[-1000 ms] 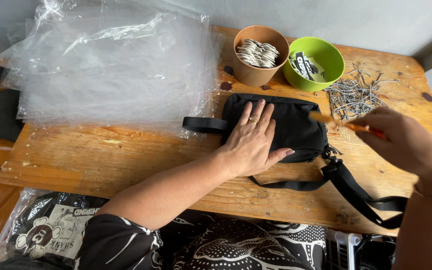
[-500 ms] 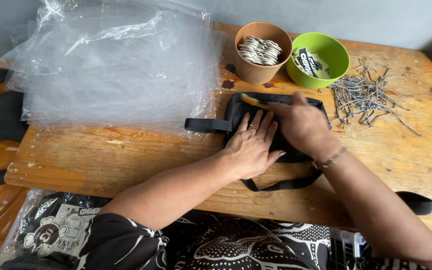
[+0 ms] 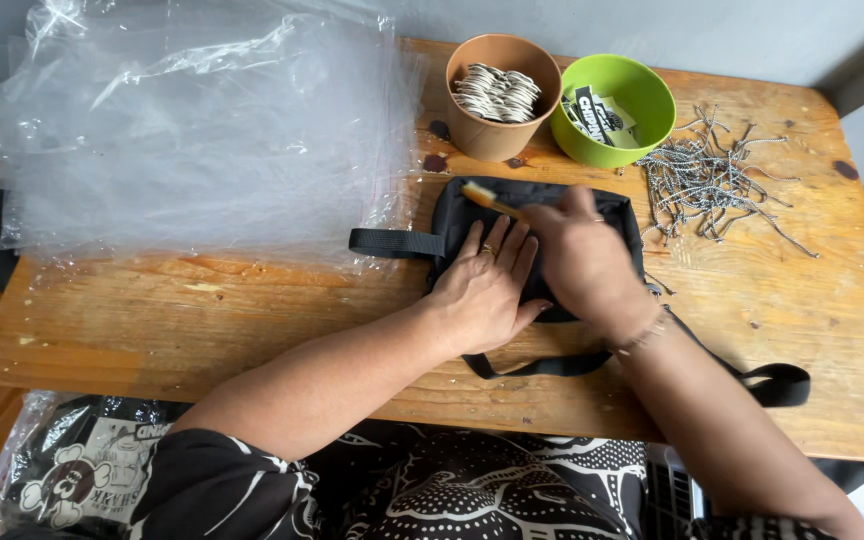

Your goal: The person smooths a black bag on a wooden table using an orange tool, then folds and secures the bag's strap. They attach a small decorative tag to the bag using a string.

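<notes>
Worn wooden planks make up the bench (image 3: 202,310), set against a pale grey wall. Near its middle lies a black pouch (image 3: 472,205) with a black webbing strap (image 3: 392,242) sticking out to the left and another strap looping off toward the front right edge. The left hand (image 3: 487,285) lies flat on the pouch, fingers (image 3: 500,245) released and spread, pressing the fabric down; a ring shows on one finger. The right hand (image 3: 582,255) rests just beside it, also on the pouch, its fingers clenched around a thin wooden stick (image 3: 492,200) whose tip points left over the pouch's top edge. Both hands cover most of the pouch's front, so what lies beneath them cannot be made out.

Behind the pouch stand a brown cup (image 3: 502,95) filled with pale flat tags and a green bowl (image 3: 617,110) holding printed cards, the two touching. Right of the bowl sprawls a heap of grey speckled cords (image 3: 712,180). A stack of clear plastic bags (image 3: 192,130) covers the bench's left half, its edge near the left strap.
</notes>
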